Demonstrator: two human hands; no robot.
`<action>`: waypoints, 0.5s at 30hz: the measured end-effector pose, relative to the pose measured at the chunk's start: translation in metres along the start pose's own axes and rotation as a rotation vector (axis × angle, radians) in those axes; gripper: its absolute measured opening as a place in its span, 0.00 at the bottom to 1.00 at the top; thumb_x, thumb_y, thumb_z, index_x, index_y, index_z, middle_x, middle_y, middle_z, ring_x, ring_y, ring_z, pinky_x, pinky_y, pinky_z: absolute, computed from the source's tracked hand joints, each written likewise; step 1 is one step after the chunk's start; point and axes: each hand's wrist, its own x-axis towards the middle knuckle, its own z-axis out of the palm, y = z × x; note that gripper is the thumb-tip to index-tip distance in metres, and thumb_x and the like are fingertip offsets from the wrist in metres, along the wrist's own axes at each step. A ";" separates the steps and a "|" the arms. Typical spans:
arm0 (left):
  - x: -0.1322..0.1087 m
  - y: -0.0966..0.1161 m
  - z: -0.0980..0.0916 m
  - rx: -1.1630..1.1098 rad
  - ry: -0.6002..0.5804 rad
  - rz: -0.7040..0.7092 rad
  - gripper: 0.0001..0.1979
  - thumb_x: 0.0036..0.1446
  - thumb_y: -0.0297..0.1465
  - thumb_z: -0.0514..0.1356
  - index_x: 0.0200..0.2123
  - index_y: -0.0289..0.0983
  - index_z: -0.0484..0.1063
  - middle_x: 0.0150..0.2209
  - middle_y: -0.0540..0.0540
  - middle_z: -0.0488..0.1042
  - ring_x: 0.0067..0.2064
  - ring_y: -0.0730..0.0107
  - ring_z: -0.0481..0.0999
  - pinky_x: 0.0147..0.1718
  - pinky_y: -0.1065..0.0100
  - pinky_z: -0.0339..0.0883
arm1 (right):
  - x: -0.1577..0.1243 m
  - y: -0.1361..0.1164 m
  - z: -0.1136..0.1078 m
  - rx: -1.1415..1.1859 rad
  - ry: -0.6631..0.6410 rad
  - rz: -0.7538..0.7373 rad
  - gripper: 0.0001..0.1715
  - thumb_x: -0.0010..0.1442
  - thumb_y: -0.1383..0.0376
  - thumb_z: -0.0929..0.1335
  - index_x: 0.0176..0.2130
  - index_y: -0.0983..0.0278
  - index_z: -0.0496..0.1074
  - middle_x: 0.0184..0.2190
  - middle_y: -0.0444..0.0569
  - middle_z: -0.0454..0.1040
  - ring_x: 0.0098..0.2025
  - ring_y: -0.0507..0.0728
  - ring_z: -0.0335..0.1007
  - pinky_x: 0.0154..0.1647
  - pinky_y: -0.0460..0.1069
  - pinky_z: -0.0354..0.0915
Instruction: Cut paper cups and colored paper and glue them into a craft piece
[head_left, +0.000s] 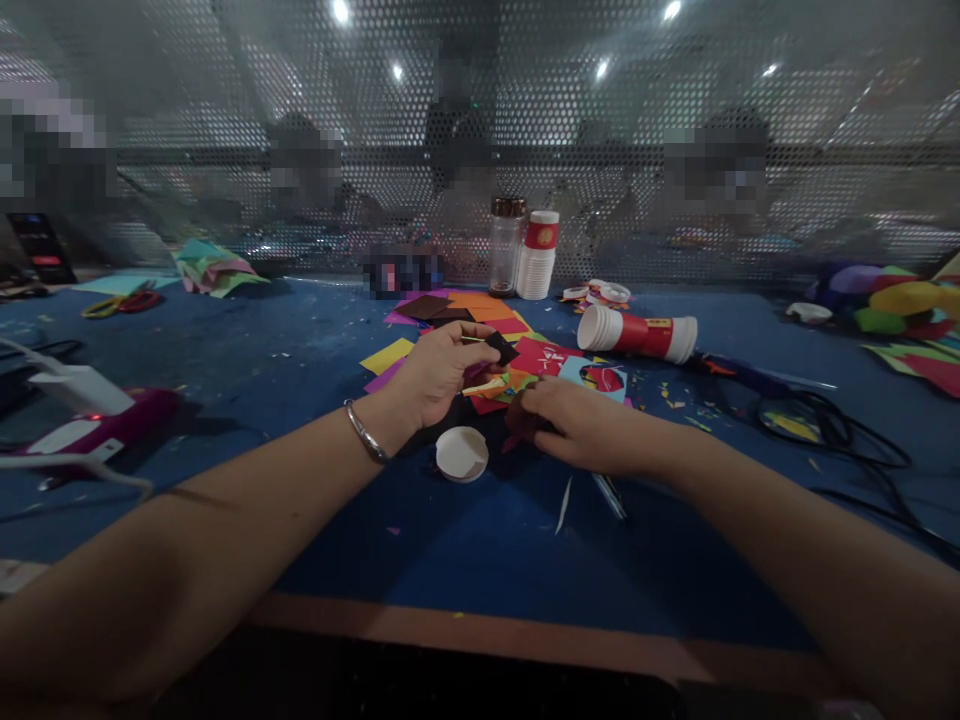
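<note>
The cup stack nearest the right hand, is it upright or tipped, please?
Tipped: the cup stack lies on its side, lengthwise along the blue table.

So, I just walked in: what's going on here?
The person's left hand pinches a small black paper piece near scattered coloured paper sheets. The right hand is close by; its grip is hidden. A round white piece is on the blue tabletop near both, and a stack of red-and-white paper cups lies beyond.
</note>
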 end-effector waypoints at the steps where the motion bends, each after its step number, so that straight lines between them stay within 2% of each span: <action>1: 0.000 0.000 0.000 0.002 0.001 0.000 0.13 0.51 0.13 0.60 0.36 0.34 0.69 0.27 0.49 0.77 0.25 0.74 0.77 0.29 0.71 0.69 | 0.000 0.000 0.000 -0.010 0.001 0.002 0.09 0.58 0.73 0.65 0.39 0.68 0.74 0.38 0.57 0.75 0.40 0.59 0.70 0.43 0.52 0.63; 6: 0.000 0.000 0.000 0.007 -0.008 -0.004 0.13 0.51 0.13 0.59 0.36 0.34 0.67 0.26 0.51 0.76 0.24 0.75 0.77 0.29 0.72 0.69 | 0.000 -0.001 0.000 -0.048 -0.001 0.012 0.07 0.58 0.71 0.66 0.38 0.68 0.73 0.38 0.57 0.74 0.38 0.59 0.68 0.40 0.52 0.63; 15: 0.000 -0.001 0.000 0.013 -0.020 0.009 0.12 0.52 0.13 0.59 0.35 0.34 0.68 0.25 0.50 0.76 0.24 0.75 0.76 0.29 0.72 0.69 | 0.000 0.002 0.003 -0.041 0.016 -0.012 0.08 0.58 0.71 0.66 0.38 0.68 0.74 0.38 0.57 0.73 0.39 0.58 0.68 0.42 0.52 0.63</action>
